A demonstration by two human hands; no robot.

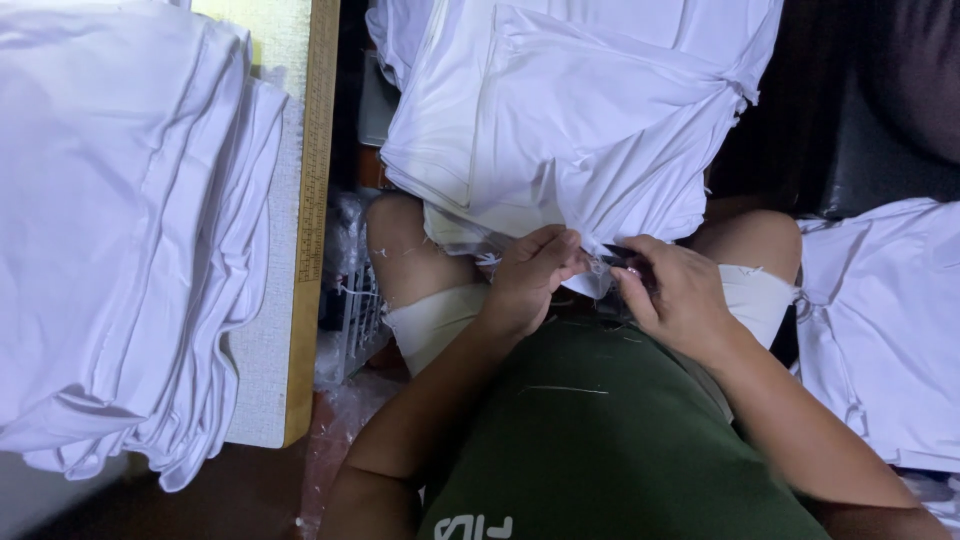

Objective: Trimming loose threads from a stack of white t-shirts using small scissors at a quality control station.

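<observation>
Green shirt cloth [600, 440] fills the lower middle of the frame, closest to the lens, and both forearms rise from it toward the centre. Just above it the left hand [530, 280] pinches the lower edge of a white garment [580, 130] between thumb and curled fingers, closed tight on the fabric at about the middle of the frame. Touching that same edge from the right, the right hand [680, 295] is closed around a small dark tool [622, 255], probably a thread snip, though too little of it shows to be sure; its tip points left, toward the left hand's fingertips. The two hands are almost touching, with only a short stretch of hem between them.

From the pinch, the white garment spreads upward and away over the knees, its long axis running toward the top of the frame, so its bulk lies beyond both hands. The left hand has the fabric itself; the right hand meets it only through the tool.

Farther out, a stack of folded white cloth [120, 230] sits on a table [265, 380] at the left, edged by a wooden ruler [315, 150]. More white cloth [890, 330] lies at the right edge.
</observation>
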